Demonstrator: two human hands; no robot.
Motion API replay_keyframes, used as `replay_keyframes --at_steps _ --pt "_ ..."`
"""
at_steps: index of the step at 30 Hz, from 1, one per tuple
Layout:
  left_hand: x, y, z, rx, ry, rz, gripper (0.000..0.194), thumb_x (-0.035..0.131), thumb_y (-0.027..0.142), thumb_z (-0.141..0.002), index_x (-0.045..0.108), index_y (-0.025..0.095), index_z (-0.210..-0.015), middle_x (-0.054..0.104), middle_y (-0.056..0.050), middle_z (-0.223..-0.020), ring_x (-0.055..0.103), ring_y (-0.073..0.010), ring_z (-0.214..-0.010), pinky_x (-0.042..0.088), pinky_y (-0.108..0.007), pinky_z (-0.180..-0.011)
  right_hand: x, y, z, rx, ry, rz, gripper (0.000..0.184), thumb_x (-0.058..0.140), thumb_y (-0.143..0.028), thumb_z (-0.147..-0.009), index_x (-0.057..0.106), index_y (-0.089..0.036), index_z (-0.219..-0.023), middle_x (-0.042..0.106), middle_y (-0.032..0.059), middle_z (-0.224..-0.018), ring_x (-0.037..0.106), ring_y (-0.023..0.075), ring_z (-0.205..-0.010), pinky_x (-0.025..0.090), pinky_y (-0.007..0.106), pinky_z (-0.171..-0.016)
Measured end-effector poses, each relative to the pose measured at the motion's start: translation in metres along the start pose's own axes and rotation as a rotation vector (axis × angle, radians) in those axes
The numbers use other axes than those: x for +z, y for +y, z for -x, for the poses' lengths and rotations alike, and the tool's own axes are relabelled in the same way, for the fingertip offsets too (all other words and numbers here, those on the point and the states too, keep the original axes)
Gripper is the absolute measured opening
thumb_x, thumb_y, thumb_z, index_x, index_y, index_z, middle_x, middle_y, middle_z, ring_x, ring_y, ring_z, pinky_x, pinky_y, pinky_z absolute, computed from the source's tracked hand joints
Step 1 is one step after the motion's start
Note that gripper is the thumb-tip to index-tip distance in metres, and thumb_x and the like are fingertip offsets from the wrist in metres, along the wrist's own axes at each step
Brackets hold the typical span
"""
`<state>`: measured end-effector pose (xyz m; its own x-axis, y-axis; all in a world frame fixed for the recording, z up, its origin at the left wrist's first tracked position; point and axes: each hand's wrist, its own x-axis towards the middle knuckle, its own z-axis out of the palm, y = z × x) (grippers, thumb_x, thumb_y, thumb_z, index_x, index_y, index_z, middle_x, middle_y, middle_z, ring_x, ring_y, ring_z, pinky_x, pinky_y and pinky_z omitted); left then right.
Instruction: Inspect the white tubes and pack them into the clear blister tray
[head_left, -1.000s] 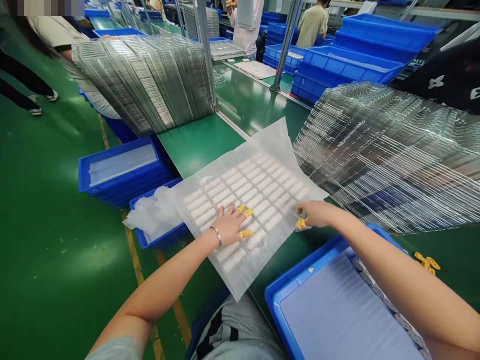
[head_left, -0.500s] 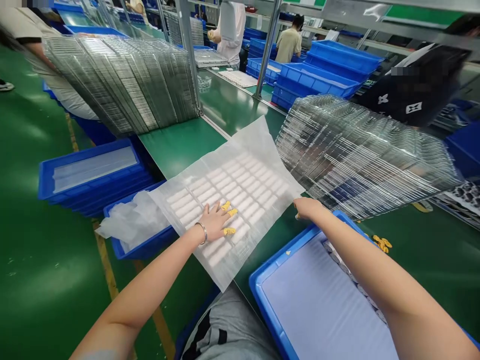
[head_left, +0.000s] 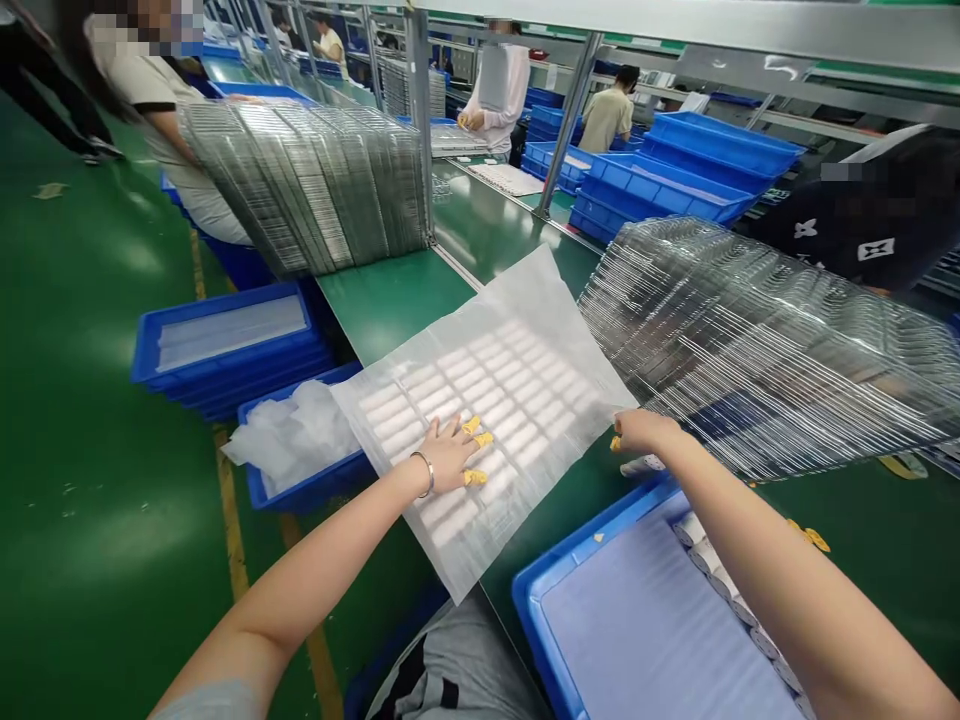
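Note:
A translucent white plastic bag lies slantwise over the green table, with rows of white cylinders showing through it. My left hand rests flat on the bag with fingers spread; yellow finger cots cover several fingertips. At the bag's right corner, my right hand has its fingers closed at the edge, which it appears to pinch; a yellow cot shows on one finger. Just below that hand is a single white cylinder; whether the hand touches it I cannot tell.
A blue tray with a pale sheet and a row of white cylinders is at lower right. Stacked clear plastic trays lean at right, more at back left. Blue bins stand left. Co-workers sit beyond.
The view has swung left, so everything appears farther right. My left hand stays flat on the bag. A white cylinder now shows below my right hand.

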<state>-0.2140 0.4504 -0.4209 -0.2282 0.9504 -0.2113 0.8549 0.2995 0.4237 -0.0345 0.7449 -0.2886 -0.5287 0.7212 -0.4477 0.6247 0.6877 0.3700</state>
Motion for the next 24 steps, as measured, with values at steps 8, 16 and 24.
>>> replay_keyframes --at_steps 8,16,24 --pt "-0.008 0.0 0.0 0.008 -0.016 0.058 0.077 0.05 0.066 -0.09 0.033 0.031 -0.157 0.013 -0.01 -0.17 0.004 -0.0449 -0.155 0.003 -0.078 -0.114 -0.032 -0.058 -0.034 -0.177 0.562 -0.105 0.054 0.057 -0.032 -0.105 0.035 -0.022 -0.154 0.031 0.0139 -0.158 0.033 0.0351 -0.142 0.037 0.052 -0.113" --pt "-0.006 -0.006 0.002 0.048 0.041 0.084 0.074 0.052 0.065 -0.091 0.041 0.027 -0.154 0.026 -0.013 -0.166 0.008 -0.0467 -0.154 0.0 -0.079 -0.114 -0.029 -0.087 -0.106 -0.054 0.503 -0.221 0.058 0.053 -0.042 -0.106 0.031 -0.026 -0.158 0.026 0.0141 -0.161 0.025 0.0422 -0.145 0.036 0.066 -0.11" --pt "-0.007 -0.011 0.0 0.093 0.144 0.107 0.068 0.053 0.064 -0.091 0.049 0.027 -0.149 0.036 -0.013 -0.162 0.016 -0.0472 -0.152 0.002 -0.079 -0.115 -0.023 -0.091 -0.135 -0.012 0.401 -0.287 0.051 0.053 -0.046 -0.107 0.043 -0.024 -0.152 0.032 0.0131 -0.16 0.024 0.0413 -0.147 0.025 0.07 -0.115"
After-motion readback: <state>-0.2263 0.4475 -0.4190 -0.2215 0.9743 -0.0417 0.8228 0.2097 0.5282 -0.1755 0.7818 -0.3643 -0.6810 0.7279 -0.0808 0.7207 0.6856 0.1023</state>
